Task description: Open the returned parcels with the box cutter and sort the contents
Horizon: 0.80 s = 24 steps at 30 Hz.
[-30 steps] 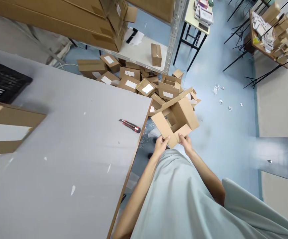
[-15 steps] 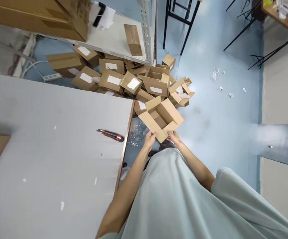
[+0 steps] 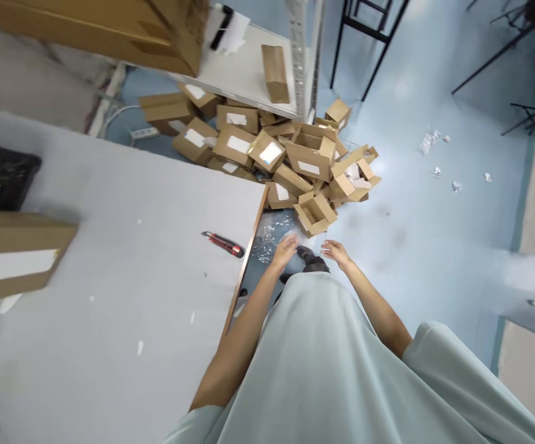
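My left hand (image 3: 286, 248) is open beside the table edge, with nothing in it. Apart from it, my right hand (image 3: 335, 251) is open too, its fingers stretched out over the floor. Just beyond both hands an open cardboard box (image 3: 315, 214) lies at the near side of a heap of boxes, its flaps spread and its inside bare. Neither hand touches it. On the grey table (image 3: 166, 296) to my left lies a red and black utility knife (image 3: 224, 244), its blade end pointing left.
Many cardboard boxes (image 3: 237, 143) are heaped under a metal shelf (image 3: 258, 80). Clear plastic wrap (image 3: 270, 237) lies by the table. A closed box (image 3: 22, 256) and a black crate (image 3: 2, 176) stand on the table's left. Crumpled scraps (image 3: 456, 186) dot the blue floor.
Both hands have let go of the open box, which has moved away from me onto the near side of the heap. The view has turned somewhat to the left.
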Motion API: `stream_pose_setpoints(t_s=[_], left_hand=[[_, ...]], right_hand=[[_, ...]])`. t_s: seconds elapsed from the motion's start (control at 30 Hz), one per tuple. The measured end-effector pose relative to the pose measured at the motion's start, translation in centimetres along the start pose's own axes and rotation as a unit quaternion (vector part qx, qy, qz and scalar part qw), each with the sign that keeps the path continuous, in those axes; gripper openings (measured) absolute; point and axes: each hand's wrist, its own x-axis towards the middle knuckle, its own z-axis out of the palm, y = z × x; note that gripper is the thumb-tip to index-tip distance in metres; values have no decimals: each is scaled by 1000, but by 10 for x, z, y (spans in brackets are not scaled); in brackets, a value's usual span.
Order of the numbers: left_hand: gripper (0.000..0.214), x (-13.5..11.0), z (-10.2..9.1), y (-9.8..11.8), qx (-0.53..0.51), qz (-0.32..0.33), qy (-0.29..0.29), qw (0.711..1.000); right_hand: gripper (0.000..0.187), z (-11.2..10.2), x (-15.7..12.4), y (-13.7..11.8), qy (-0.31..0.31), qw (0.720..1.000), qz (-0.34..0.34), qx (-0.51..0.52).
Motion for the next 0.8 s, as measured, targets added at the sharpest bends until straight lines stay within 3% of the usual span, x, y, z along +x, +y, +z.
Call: stream_pose_setpoints(t_s=[0.13,0.23,0.37,0.47,0.63,0.8], left_hand=[[42,-38,-36,-12,-53,25,14,998],[55,-71,-68,-24,-93,59,51,993],[63,-120,-106,-44,-172,90,146,970],[62,-162,-123,-58,-240,112,224,938],[56,-231,-136,-87,-323,169,341,867],[56,-297,-135,-136,-380,222,431,788]], right_hand=[[15,10,-4,-11,-51,997,-14,-58],[24,30,-2,-22,-102,987,-32,-117],[45,73,2,-34,-182,960,-60,-203],[58,113,0,-34,-254,928,-76,-261],[65,183,-34,-6,-370,860,-87,-341],[66,225,-114,54,-474,769,-90,-420]])
